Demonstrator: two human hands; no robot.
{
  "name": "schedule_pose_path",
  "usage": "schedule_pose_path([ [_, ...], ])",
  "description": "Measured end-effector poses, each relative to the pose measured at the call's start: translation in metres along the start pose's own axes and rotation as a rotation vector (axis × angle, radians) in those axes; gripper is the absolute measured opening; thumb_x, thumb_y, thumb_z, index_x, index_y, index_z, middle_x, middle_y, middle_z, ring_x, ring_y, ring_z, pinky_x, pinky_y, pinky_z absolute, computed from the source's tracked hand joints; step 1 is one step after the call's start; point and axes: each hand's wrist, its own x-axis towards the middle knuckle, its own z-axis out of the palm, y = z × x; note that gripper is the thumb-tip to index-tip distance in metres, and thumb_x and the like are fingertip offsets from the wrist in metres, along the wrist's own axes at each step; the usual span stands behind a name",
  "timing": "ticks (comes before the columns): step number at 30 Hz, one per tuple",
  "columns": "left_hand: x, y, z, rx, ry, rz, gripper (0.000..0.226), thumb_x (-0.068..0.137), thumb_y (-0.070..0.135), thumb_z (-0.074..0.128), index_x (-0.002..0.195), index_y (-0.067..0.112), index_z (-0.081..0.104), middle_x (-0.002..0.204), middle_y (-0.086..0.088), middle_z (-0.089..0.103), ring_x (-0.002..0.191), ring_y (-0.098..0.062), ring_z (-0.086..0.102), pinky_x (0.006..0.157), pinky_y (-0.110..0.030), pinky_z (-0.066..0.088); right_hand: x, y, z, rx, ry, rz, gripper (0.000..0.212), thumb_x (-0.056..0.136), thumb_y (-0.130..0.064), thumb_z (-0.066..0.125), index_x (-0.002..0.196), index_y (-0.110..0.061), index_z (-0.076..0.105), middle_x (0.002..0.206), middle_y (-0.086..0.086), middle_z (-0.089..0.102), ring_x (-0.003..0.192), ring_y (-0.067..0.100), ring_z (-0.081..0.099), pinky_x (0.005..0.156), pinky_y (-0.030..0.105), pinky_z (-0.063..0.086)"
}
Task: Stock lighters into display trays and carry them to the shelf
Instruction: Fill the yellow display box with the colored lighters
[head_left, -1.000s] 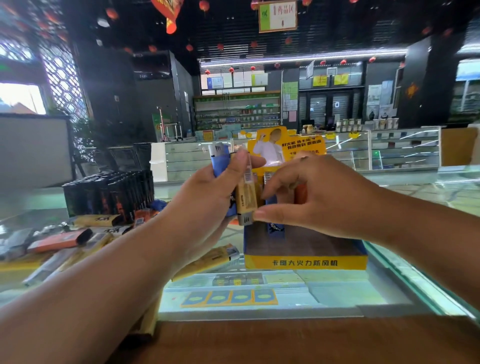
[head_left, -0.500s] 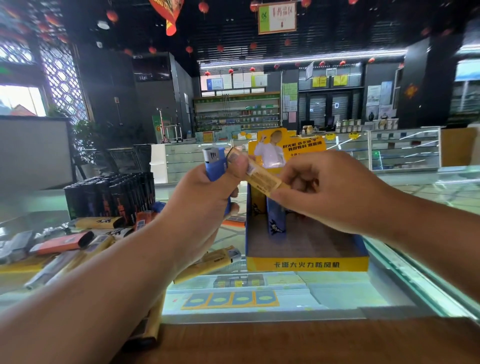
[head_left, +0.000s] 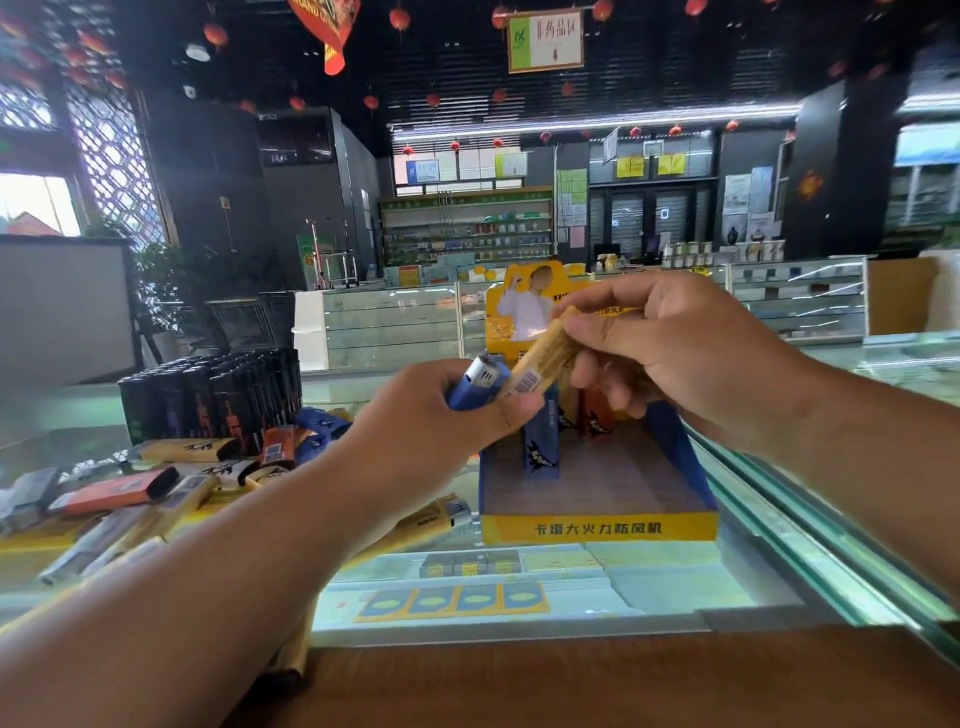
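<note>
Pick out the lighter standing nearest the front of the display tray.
The blue lighter with the dark emblem, upright in the display tray ahead of all others; the orange lighter and the rest stand farther back near the rear card.

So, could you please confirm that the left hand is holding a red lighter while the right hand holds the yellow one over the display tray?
Not quite: the head view shows the left hand holding a blue lighter, not red. The right hand does hold the yellow lighter over the display tray.

Dim interior, bright window (head_left: 31, 202) at left, wide-angle edge bending, slight blur
</note>
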Motion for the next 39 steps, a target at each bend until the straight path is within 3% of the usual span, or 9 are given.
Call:
schedule_pose_path([
  [5,0.002,-0.002,0.002,0.027,-0.033,0.059,0.019,0.08,0.045,0.072,0.09,0.029,0.07,0.056,0.006,0.048,0.049,-0.007,0.037,0.055,-0.027,0.029,0.004,0.003,-0.004,-0.038,0.033,0.018,0.014,0.088,-0.029,0.066,0.086,-0.015,0.066,0.065,0.008,0.066,0.047,0.02,0.054,0.041,0.024,0.038],
  [9,0.005,-0.006,0.005,0.045,-0.072,0.103,0.023,0.078,0.045,0.075,0.097,0.031,0.072,0.095,-0.008,0.072,0.075,-0.026,0.062,0.073,-0.031,0.04,0.006,0.006,-0.007,-0.307,0.069,-0.105,0.008,0.091,-0.022,0.064,0.087,-0.017,0.061,0.075,0.016,0.069,0.049,0.021,0.058,0.041,0.023,0.042],
  [14,0.006,-0.01,0.003,0.037,-0.067,0.094,0.007,0.082,0.039,0.073,0.088,0.039,0.072,0.068,0.0,0.065,0.056,-0.01,0.045,0.056,-0.022,0.035,0.007,0.005,-0.014,-0.47,0.027,-0.186,0.013,0.091,-0.024,0.064,0.101,-0.025,0.056,0.081,0.003,0.072,0.056,0.018,0.063,0.048,0.02,0.048],
  [17,0.007,-0.012,0.003,0.077,-0.063,0.092,0.002,0.083,0.038,0.073,0.085,0.04,0.072,0.081,-0.003,0.072,0.069,-0.012,0.057,0.068,-0.029,0.042,0.01,0.006,-0.022,-0.479,0.046,-0.197,0.015,0.088,-0.024,0.068,0.101,-0.025,0.062,0.083,0.003,0.069,0.059,0.019,0.066,0.048,0.019,0.05],
  [25,0.006,-0.013,0.004,0.142,-0.092,0.102,0.002,0.085,0.039,0.07,0.085,0.039,0.072,0.084,-0.003,0.073,0.077,-0.024,0.066,0.075,-0.042,0.051,0.018,0.025,-0.025,-0.574,0.104,-0.232,0.02,0.084,-0.016,0.073,0.096,-0.03,0.065,0.087,-0.006,0.066,0.071,0.017,0.067,0.074,0.039,0.058],
  [28,0.005,-0.012,0.004,0.155,-0.103,0.104,0.005,0.086,0.037,0.07,0.082,0.039,0.072,0.083,0.004,0.073,0.082,-0.02,0.068,0.082,-0.042,0.053,0.02,0.034,-0.017,-0.655,0.134,-0.268,0.018,0.084,-0.02,0.073,0.099,-0.027,0.065,0.093,-0.009,0.065,0.074,0.015,0.065,0.074,0.032,0.054],
  [32,0.003,-0.01,0.003,0.164,-0.098,0.089,0.004,0.085,0.039,0.069,0.082,0.042,0.071,0.079,0.003,0.072,0.065,-0.007,0.06,0.063,-0.026,0.046,0.022,0.04,-0.011,-0.706,0.147,-0.304,0.02,0.084,-0.021,0.073,0.102,-0.025,0.065,0.088,-0.012,0.063,0.073,0.006,0.061,0.064,0.009,0.042],
  [34,0.003,-0.01,0.003,0.166,-0.098,0.079,0.003,0.085,0.041,0.069,0.083,0.04,0.071,0.08,0.0,0.072,0.066,-0.01,0.059,0.063,-0.027,0.043,0.023,0.042,-0.01,-0.731,0.148,-0.323,0.023,0.084,-0.02,0.073,0.105,-0.023,0.063,0.087,-0.012,0.06,0.072,0.0,0.058,0.063,0.007,0.039],
  [39,0.003,-0.01,0.002,0.156,-0.1,0.076,0.008,0.085,0.04,0.069,0.084,0.033,0.072,0.081,-0.006,0.071,0.067,-0.016,0.06,0.065,-0.029,0.042,0.023,0.047,-0.004,-0.854,0.083,-0.363,0.021,0.086,-0.024,0.07,0.106,-0.023,0.062,0.094,-0.008,0.063,0.089,0.011,0.053,0.072,0.026,0.04],
])
